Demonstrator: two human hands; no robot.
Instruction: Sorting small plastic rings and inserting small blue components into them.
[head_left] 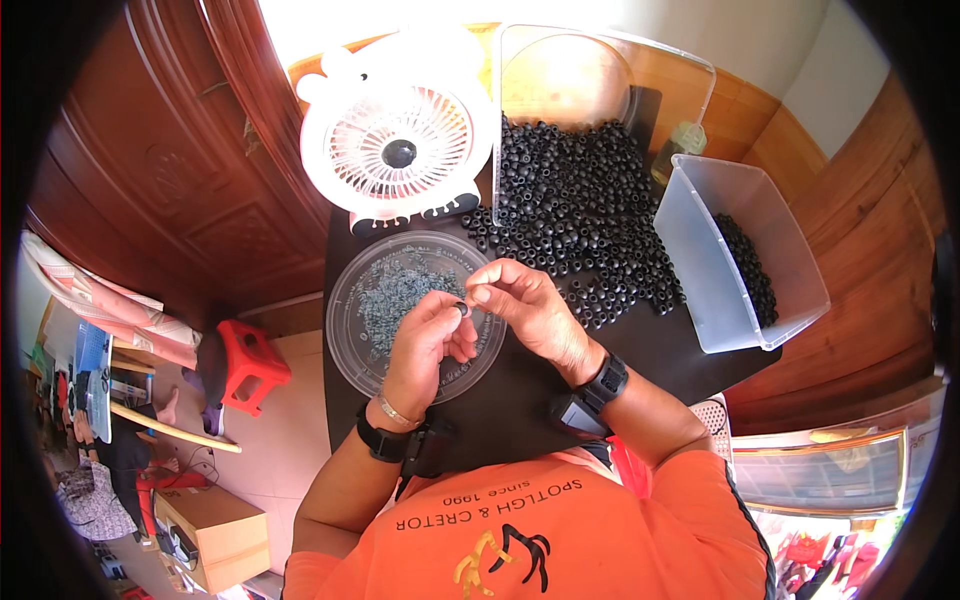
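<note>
Between the thumb and fingers of my left hand (425, 340) is a small black ring-shaped part (461, 309), its opening turned up. My right hand (527, 308) is closed in a pinch right beside it, fingertips almost touching the part; whatever they hold is too small to make out. Both hands are over the right side of a round clear tray (340, 352), which holds many small grey-blue pieces (400, 295). Beyond my right hand, a large heap of similar black parts (580, 180) spreads over the dark table (500, 425).
A white animal-shaped fan (398, 153) stands behind the tray. At the heap's right is a translucent bin (705, 270) with more black parts inside. A clear box (607, 32) lies behind the heap. On the floor to the left are a red stool (250, 368) and a cardboard box (222, 535).
</note>
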